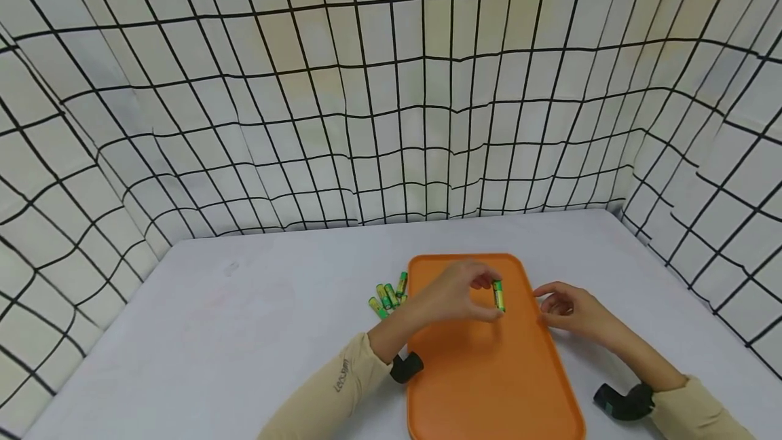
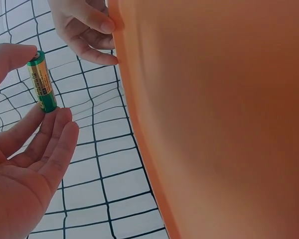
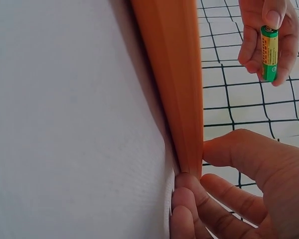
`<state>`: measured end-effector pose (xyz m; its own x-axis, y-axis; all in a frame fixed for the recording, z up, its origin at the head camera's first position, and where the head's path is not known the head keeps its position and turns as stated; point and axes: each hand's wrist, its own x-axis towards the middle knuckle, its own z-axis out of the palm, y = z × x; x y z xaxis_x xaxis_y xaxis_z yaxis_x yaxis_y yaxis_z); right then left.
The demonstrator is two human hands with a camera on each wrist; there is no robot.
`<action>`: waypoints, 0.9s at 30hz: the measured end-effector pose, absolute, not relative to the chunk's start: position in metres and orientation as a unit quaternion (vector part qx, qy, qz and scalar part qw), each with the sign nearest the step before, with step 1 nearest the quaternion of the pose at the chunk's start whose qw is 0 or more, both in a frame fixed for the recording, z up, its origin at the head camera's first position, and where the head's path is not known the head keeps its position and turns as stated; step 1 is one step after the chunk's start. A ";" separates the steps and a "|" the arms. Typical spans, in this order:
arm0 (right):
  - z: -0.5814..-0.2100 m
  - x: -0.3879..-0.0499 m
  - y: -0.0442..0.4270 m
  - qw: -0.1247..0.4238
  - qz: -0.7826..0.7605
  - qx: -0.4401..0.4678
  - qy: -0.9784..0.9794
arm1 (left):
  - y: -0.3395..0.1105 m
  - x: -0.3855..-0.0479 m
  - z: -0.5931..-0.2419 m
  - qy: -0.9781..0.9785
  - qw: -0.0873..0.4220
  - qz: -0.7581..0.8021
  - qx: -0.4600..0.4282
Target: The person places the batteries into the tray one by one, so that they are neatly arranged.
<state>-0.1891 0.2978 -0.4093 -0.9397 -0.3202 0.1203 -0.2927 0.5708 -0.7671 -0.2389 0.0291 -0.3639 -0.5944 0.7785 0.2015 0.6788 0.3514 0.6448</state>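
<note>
A green and gold battery (image 1: 499, 296) is pinched lengthwise between the thumb and fingers of my left hand (image 1: 455, 294), held above an orange tray (image 1: 497, 386). In the left wrist view the same battery (image 2: 42, 82) shows its printed label, one end against each side of the pinch. My right hand (image 1: 577, 311) is at the tray's right edge. The right wrist view shows its thumb and fingers (image 3: 189, 199) curled about the tray's rim (image 3: 177, 84), the fingers low by the white cloth.
Several more green batteries (image 1: 386, 296) lie loose on the white table (image 1: 244, 331), just left of the tray. White walls with a black grid (image 1: 397, 107) stand at the back and both sides. A black wrist mount (image 1: 624, 402) sits below the right hand.
</note>
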 end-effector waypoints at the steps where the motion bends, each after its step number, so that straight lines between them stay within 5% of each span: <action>1: -0.409 -0.189 0.297 0.015 -0.429 -0.174 0.886 | 0.030 -0.239 -0.364 0.819 0.071 0.355 0.444; 27: -0.409 -0.189 0.297 0.016 -0.422 -0.169 0.890 | 0.064 -0.243 -0.377 0.805 0.080 0.355 0.469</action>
